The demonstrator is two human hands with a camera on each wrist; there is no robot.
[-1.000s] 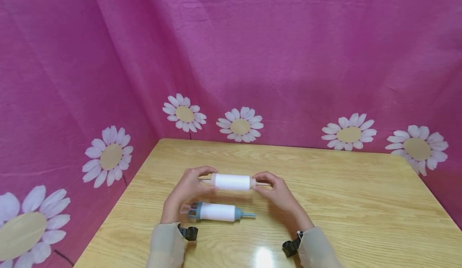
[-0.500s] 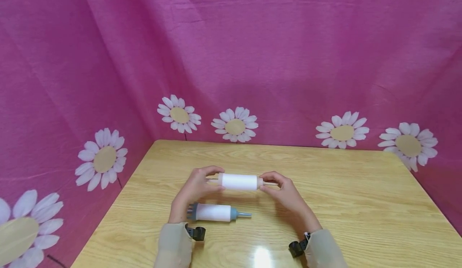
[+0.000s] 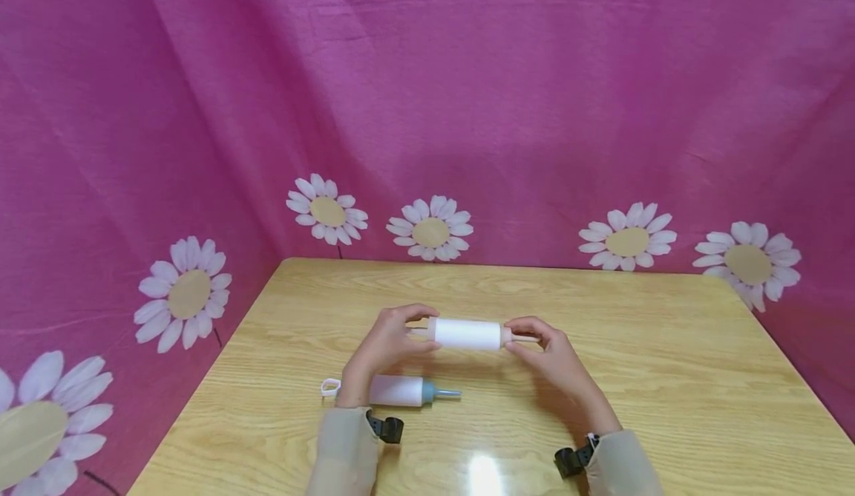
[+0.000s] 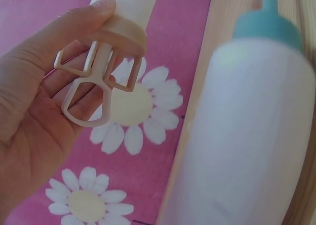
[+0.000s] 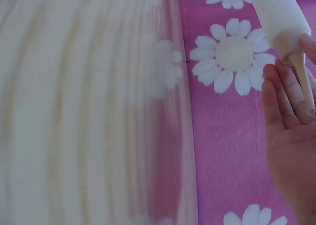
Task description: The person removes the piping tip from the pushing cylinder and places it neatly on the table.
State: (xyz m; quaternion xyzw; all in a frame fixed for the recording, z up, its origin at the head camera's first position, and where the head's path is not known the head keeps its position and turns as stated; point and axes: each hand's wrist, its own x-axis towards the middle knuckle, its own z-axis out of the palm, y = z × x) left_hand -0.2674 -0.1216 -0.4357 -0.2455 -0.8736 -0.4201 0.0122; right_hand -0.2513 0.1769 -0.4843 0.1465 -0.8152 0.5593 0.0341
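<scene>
A white-barrelled syringe with tan ends [image 3: 467, 334] is held level above the table between both hands. My left hand [image 3: 390, 338] pinches its handle end; the left wrist view shows the tan finger loops [image 4: 88, 102] hanging below the thumb. My right hand [image 3: 548, 347] grips the tapered tan end, and the thin nozzle [image 5: 305, 82] passes between thumb and fingers in the right wrist view. Nearer the body, a second white syringe with a blue-green tip [image 3: 395, 390] lies on the table, nozzle to the right. My left forearm covers part of its handle end.
The wooden table [image 3: 634, 377] stands against pink cloth [image 3: 501, 110] printed with white daisies, at the back and left side. A black wrist camera [image 3: 389, 429] sits at the left cuff, another [image 3: 571, 462] at the right.
Both hands have moved right with the tan-ended syringe between them, keeping their grip. The blue-green syringe stays on the table, its handle end now partly behind the left forearm. The head view has shifted slightly.
</scene>
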